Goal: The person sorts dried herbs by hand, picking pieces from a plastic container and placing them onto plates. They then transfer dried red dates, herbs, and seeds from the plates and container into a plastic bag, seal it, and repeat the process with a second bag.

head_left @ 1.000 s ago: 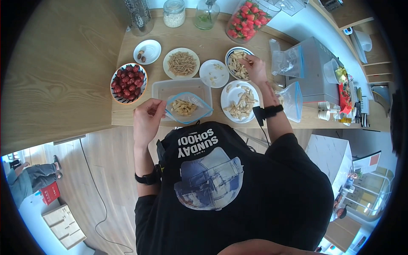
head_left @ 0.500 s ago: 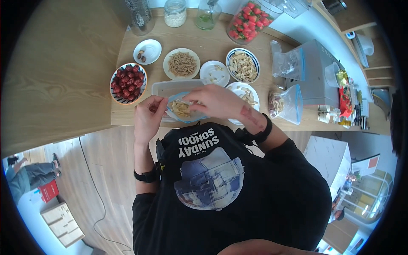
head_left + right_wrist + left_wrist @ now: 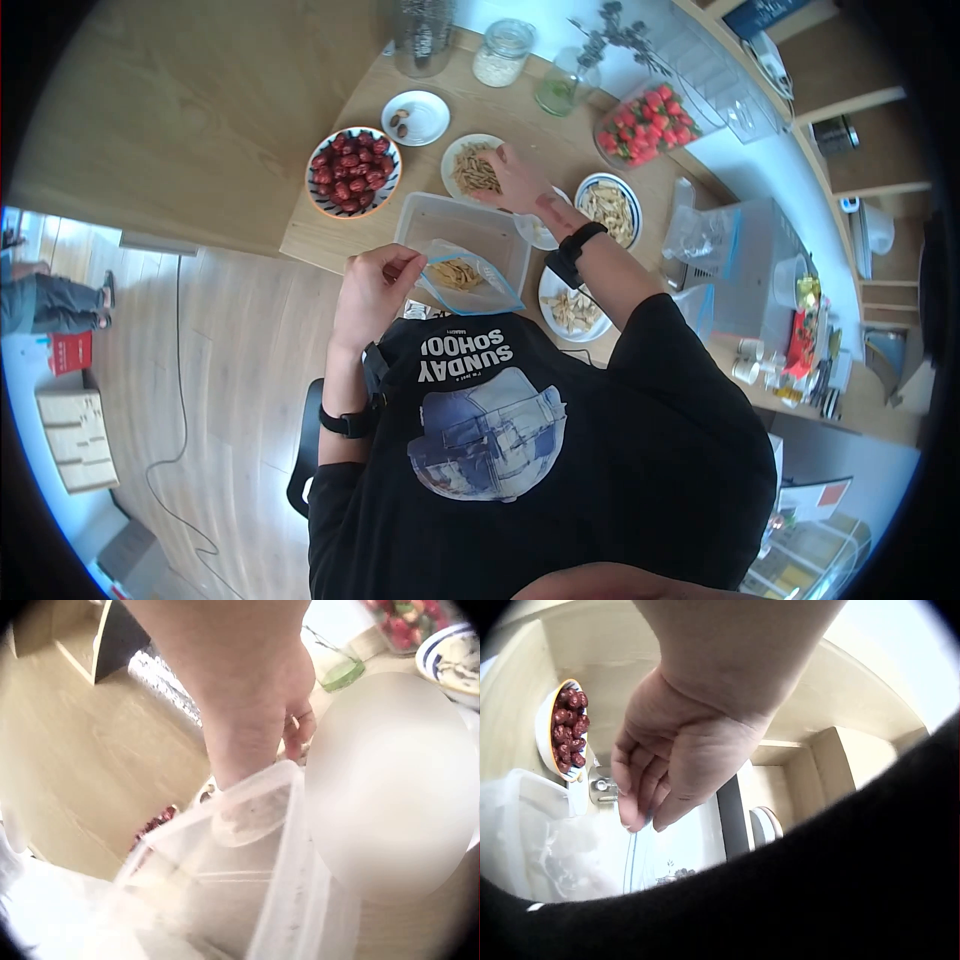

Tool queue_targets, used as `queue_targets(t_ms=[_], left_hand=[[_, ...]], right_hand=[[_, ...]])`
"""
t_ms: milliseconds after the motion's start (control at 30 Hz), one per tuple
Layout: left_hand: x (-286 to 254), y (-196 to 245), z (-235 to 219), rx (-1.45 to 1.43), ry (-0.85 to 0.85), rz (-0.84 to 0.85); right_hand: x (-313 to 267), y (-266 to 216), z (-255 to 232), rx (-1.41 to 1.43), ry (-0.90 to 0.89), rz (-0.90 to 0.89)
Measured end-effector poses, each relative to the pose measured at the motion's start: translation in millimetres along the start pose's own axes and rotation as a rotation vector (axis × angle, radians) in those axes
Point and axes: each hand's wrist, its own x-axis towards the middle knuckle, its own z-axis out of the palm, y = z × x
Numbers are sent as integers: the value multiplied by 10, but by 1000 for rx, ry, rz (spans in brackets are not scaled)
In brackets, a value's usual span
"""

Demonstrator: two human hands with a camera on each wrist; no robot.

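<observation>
Plates (image 3: 447, 169) on wooden counter (image 3: 335, 236) near shelves (image 3: 850, 106)

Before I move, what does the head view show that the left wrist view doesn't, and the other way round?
Only the head view: the right hand at the plate of thin, light-brown pieces, the strawberries, and the pale pieces inside the bag.

Only the left wrist view: the palm side of the left hand.

Both: the left hand at the bag's blue edge, the clear tub and the bowl of dark red fruit.
</observation>
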Motion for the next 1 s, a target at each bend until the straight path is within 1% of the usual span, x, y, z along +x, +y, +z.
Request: queue_targets(t_ms=[67,100,167,233,333,567,633,700,767,833,1000], left_hand=[[-26,-29,5,-35,30,34],[-34,-13,-2,-37,51,31],[-55,25,-10,-29,36,2],[-72,37,-10,-14,54,-1],[-72,35,-5,3,70,-6],[-53,47,0,27,59,-9],[-40,66,1,18,63,-23],[-32,66,3,7,69,-40],[-26,57,5,20,63,-6],[-21,46,14,23,60,-12],[-6,117,-17,48,36,5]], right_hand=[[83,-36,-14,-54,-11,-40],[122,-33,-14,-88,-21,-54],[179,-21,-6,-125,-35,-84],[203,-31,-10,-173,31,-158],[262,3,50,-164,77,-248],[364,118,225,-184,69,-283],[400,158,304,-209,111,-325],[409,176,335,-208,98,-308],[406,150,338,-207,84,-292],[419,171,368,-233,138,-341],[456,176,399,-284,155,-355]])
